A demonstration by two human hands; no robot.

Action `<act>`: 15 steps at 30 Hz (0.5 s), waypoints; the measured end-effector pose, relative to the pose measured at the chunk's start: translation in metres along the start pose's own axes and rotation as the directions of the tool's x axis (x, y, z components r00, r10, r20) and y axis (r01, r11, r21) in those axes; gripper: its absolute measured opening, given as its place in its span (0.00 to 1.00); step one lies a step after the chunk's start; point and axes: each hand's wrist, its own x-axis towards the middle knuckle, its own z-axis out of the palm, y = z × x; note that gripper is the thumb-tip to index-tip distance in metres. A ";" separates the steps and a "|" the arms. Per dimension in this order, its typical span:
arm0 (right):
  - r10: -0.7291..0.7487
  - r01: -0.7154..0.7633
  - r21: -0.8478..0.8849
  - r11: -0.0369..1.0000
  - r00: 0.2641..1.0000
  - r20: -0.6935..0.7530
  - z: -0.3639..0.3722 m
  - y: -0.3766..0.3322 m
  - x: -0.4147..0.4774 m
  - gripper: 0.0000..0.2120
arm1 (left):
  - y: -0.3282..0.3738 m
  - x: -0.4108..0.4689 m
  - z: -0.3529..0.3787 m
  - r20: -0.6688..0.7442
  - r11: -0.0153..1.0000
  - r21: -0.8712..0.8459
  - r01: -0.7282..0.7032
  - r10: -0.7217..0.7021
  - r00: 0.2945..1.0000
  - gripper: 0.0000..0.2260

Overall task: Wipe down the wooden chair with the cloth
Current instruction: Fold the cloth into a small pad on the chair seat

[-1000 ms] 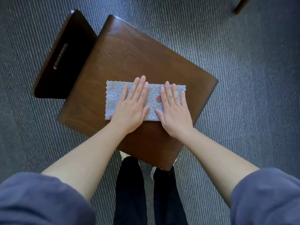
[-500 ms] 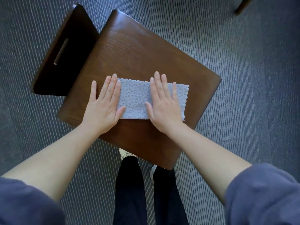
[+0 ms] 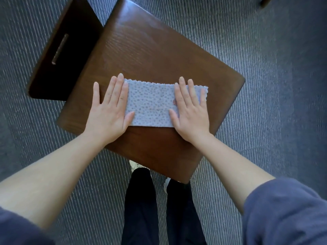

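A dark brown wooden chair (image 3: pixel 155 55) stands below me, its seat seen from above and its backrest (image 3: pixel 60 50) at the upper left. A pale blue dotted cloth (image 3: pixel 150 103), folded into a strip, lies flat on the seat. My left hand (image 3: pixel 109 112) presses flat on the cloth's left end, fingers straight, partly on bare wood. My right hand (image 3: pixel 191 110) presses flat on the right end, with a little cloth showing past its fingers.
Grey ribbed carpet (image 3: pixel 265 85) surrounds the chair. My legs in dark trousers (image 3: pixel 141 209) and my shoes stand at the seat's near corner. A dark furniture leg (image 3: pixel 265 1) shows at the top right edge.
My hands have slid apart along the cloth, from side by side in the middle out to its two ends. The cloth now lies stretched flat between them.
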 end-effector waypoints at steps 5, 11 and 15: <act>0.077 -0.077 -0.007 0.997 0.997 0.021 -0.002 0.028 -0.017 0.31 | 0.001 0.000 -0.001 0.003 1.000 -0.001 -0.001 0.001 1.000 0.34; 0.111 -0.108 -0.037 0.993 0.991 0.069 -0.016 0.030 -0.016 0.32 | 0.020 0.000 -0.016 -0.017 0.997 -0.020 -0.081 0.081 0.997 0.35; 0.194 -0.188 -0.072 0.979 0.977 0.091 -0.024 0.038 -0.027 0.31 | 0.044 0.008 -0.019 -0.033 0.968 0.049 -0.247 0.249 0.968 0.29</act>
